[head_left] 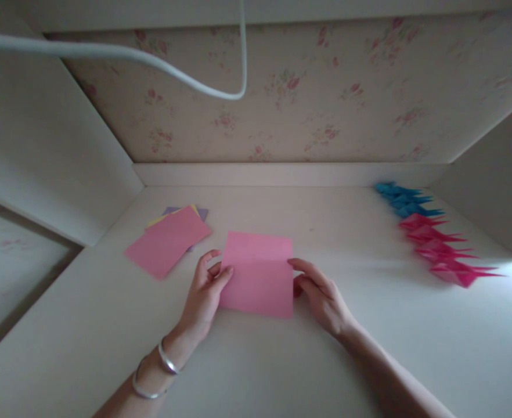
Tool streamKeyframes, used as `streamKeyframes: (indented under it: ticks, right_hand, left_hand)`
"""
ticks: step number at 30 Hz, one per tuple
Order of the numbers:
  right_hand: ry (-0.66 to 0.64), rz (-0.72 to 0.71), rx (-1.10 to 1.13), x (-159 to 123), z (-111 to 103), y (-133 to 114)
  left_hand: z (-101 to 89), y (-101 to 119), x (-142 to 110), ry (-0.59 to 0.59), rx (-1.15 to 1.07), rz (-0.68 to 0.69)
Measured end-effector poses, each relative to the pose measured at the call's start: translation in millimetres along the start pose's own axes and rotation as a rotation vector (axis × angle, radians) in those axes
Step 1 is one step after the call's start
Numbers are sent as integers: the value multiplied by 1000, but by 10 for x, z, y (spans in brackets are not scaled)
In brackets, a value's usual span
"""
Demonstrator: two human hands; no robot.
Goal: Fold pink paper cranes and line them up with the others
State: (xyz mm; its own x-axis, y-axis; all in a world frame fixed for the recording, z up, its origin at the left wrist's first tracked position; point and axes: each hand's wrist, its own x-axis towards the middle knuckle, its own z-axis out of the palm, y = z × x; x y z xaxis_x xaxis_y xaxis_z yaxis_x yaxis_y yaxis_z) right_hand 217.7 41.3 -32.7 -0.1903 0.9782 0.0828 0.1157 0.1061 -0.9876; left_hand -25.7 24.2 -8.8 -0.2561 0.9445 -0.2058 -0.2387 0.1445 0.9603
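Note:
A square sheet of pink paper [258, 278] is held slightly above the white desk, with a faint crease running across its middle. My left hand [206, 290] grips its left edge, thumb on top and the fingers partly hidden behind. At the right edge, my right hand [321, 296] has its index fingertip on the paper and the other fingers curled below, closed at the edge. Two silver bangles [168, 357] circle my left wrist.
A loose stack of pink, yellow and purple paper [169, 241] lies left of my hands. Along the right side stand several folded blue paper figures [408, 200] and several folded pink-red ones [450, 267]. A white cable [186, 78] hangs before the floral back wall [256, 116].

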Motion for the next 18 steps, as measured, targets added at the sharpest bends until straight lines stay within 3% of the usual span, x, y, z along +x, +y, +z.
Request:
streamKeyframes:
  ticks: [2,5,11,15,18]
  right_hand:
    - [-44,-90,-174,-6,-4,9]
    - [-102,-189,-252,-1,-2,-7]
    - [-78,-149,-74,35,-17,-8]
    - [-27,-96,106,63,-42,-56]
    - [10,-67,190,70,-55,-118]
  left_hand:
    - [4,41,-7,-22,-27,-19]
    - [20,75,-27,-42,-26,-65]
    - [23,103,-32,-47,-57,-52]
    - [-21,118,-9,-121,-154,-97]
    - [-67,120,0,-150,-76,-39]
